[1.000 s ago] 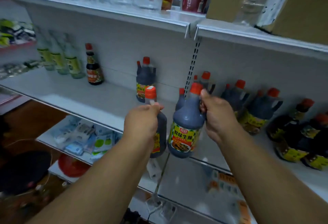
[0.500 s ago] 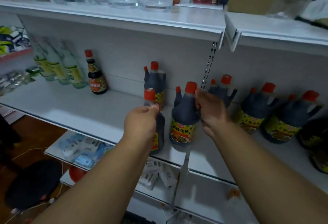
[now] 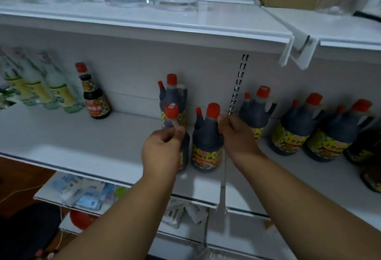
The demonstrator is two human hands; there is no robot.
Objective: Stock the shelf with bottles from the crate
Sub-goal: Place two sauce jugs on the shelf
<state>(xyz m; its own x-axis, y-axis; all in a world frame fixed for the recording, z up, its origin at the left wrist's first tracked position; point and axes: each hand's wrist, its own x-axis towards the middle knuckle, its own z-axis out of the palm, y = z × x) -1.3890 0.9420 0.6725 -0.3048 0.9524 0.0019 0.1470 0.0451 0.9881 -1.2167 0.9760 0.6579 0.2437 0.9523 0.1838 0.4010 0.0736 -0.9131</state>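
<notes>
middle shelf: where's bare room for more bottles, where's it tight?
Widest bare patch on the middle shelf: between the small dark bottle and the left hand. The front strip below the right-hand jugs is also free. Tight around both held bottles.

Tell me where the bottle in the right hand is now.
In the head view, the dark sauce bottle stands mid-shelf, gripped at its handle by the right hand, beside the left hand's bottle.
</notes>
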